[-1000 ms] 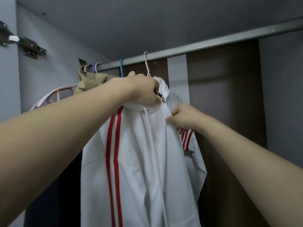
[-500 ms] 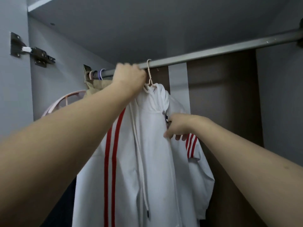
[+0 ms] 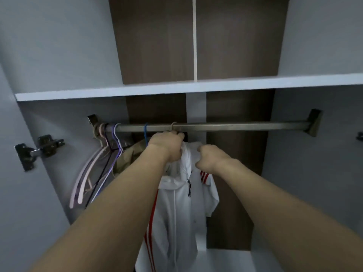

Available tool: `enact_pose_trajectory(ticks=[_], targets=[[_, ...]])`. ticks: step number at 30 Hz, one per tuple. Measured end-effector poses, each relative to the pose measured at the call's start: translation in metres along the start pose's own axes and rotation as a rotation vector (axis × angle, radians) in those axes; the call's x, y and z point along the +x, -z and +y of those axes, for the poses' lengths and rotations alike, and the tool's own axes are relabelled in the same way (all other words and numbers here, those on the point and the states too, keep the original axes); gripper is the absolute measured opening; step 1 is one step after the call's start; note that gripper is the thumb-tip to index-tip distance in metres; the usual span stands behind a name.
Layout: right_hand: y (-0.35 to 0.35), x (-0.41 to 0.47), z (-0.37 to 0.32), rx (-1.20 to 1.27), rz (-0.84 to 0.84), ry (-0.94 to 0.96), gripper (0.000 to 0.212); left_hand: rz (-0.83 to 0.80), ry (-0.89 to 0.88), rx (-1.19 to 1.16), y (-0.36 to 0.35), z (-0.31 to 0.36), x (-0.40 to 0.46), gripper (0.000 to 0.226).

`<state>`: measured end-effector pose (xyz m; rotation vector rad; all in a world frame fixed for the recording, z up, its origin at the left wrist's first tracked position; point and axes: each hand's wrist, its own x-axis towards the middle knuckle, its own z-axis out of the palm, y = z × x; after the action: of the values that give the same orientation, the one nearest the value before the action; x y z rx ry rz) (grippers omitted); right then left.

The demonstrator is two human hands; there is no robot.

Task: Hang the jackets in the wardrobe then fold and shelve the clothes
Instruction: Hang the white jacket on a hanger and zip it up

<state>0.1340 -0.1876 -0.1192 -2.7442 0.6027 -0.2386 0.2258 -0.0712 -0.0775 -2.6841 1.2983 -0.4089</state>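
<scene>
Since the earlier frame, right hand [image 3: 211, 159] has risen to the collar. Head view: white hooded jacket [image 3: 176, 203] hangs under the wardrobe rail [image 3: 235, 127]; left hand [image 3: 167, 147] grips its hanger neck, right pinches fabric. Risk: an uneven tug could slip a shoulder off the hanger.

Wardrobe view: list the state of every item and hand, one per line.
White jacket: on its hanger, hook over the rail, zip partly open.
Rail: fixed at both ends.
Spare hangers: bare, bunched at the rail's left end.
Tan garment: hung.
Left hand: grips the jacket's collar.
Right hand: fingers curled on the jacket's shoulder.
</scene>
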Motion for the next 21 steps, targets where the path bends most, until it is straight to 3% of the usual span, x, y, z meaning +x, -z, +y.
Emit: enact_pose_trajectory(ticks=[3, 7, 12, 21], targets=[[0.04, -0.028, -0.006, 0.005, 0.013, -0.093, 0.025, 0.087, -0.045, -0.096, 0.034, -0.002, -0.014, 0.043], [0.081, -0.072, -0.015, 0.053, 0.035, -0.192, 0.045, 0.107, -0.079, -0.238, 0.071, 0.002, -0.035, 0.045], [0.108, -0.12, -0.021, 0.1, 0.071, -0.235, 0.065, 0.244, -0.142, -0.228, 0.084, 0.017, -0.068, 0.04], [0.122, -0.194, -0.015, 0.127, 0.232, -0.205, 0.068, 0.386, -0.242, -0.226, 0.09, 0.037, -0.125, 0.048]])
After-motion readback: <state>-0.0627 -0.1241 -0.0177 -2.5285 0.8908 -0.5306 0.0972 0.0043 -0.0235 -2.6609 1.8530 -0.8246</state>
